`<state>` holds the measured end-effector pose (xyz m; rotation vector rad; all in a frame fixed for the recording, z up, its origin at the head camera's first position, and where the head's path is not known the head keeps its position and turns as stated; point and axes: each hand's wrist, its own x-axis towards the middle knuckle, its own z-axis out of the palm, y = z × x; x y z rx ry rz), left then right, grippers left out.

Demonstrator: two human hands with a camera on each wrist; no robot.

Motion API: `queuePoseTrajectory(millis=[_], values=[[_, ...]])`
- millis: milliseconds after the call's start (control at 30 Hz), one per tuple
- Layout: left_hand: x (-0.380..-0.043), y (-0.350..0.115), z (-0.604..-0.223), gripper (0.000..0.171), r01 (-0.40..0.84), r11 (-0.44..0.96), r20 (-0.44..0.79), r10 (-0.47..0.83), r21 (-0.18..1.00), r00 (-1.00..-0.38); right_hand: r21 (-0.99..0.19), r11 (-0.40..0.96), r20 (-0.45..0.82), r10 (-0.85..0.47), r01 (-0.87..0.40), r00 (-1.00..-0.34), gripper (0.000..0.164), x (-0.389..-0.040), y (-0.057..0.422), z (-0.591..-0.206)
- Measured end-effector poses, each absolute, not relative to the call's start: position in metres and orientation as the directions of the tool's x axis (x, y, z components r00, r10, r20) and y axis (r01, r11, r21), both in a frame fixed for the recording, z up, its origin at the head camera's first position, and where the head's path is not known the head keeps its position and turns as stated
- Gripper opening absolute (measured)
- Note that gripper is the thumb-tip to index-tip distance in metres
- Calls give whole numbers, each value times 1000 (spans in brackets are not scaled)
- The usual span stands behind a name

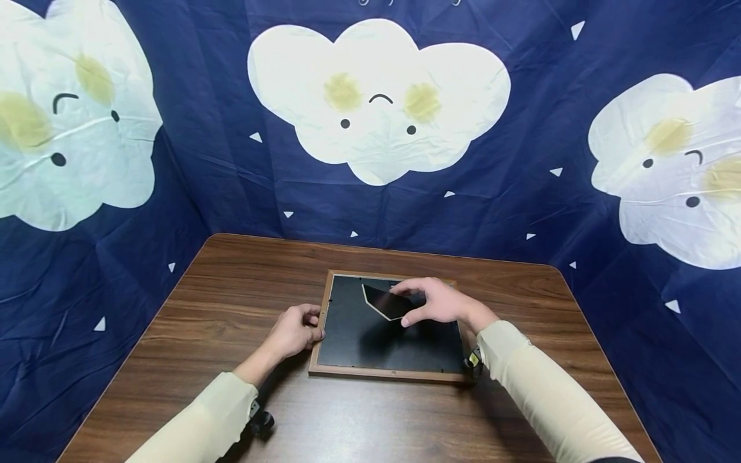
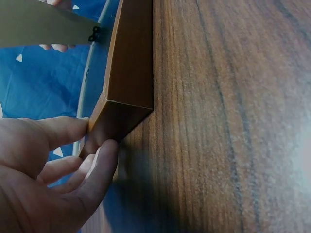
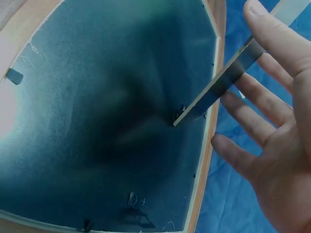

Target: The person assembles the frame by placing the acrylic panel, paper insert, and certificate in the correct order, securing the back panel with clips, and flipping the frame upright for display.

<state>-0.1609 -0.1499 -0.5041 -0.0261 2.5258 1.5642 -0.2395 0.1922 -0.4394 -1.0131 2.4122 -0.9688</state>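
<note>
A brown wooden picture frame lies back side up on the table, its black backing board showing. From that board an easel stand leg, dark with a pale edge, is raised at a slant. My right hand holds the leg between thumb and fingers; in the right wrist view the leg runs from its hinge on the board up into the hand. At the frame's left side my left hand grips the edge, thumb and fingers close to a corner in the left wrist view.
The frame rests on a wood-grain table. Small dark tabs and a hanging loop sit along the board's border. Dark blue cloth with white clouds surrounds the table at the back and sides. Each wrist carries a small camera.
</note>
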Motion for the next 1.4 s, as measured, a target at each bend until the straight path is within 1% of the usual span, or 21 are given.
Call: queuePoseTrajectory(millis=[233,467,533,600,667,767,833,867,1000,1133,1200,1400], values=[[-162,-151,-504,59,-112,363,-160,104,925,-982,-722,494,-27,-719,-484,-694,62,-240,198,-437],[-163,-153,-500,59,-150,264,-193,143,953,-971,-752,498,-64,-707,-431,-704,61,-242,202,-431],[-163,-154,-499,59,-161,263,-204,148,951,-968,-766,488,-74,-714,-418,-697,63,-243,203,-430],[-164,-155,-499,56,-150,297,-200,146,943,-969,-780,476,-81,-721,-407,-689,65,-243,204,-429],[-164,-157,-498,50,-92,387,-155,133,917,-979,-800,450,-76,-733,-398,-676,67,-243,205,-428],[-162,-156,-496,41,51,566,-32,136,823,-990,-835,409,-73,-746,-369,-662,69,-244,207,-429],[-160,-154,-494,37,150,648,49,171,746,-984,-858,380,-72,-755,-345,-652,72,-244,209,-430],[-158,-152,-493,35,196,665,79,202,720,-976,-865,373,-73,-756,-336,-650,72,-244,210,-431],[-151,-144,-488,33,306,619,99,345,723,-933,-879,357,-76,-760,-317,-646,74,-245,213,-432],[-147,-138,-486,30,367,588,102,434,720,-895,-903,327,-82,-768,-279,-635,73,-246,214,-432],[-146,-135,-485,30,399,594,106,465,698,-879,-910,314,-79,-773,-271,-630,73,-246,216,-432],[-145,-125,-483,30,443,626,68,529,641,-846,-883,316,-33,-780,-348,-624,69,-250,220,-431]])
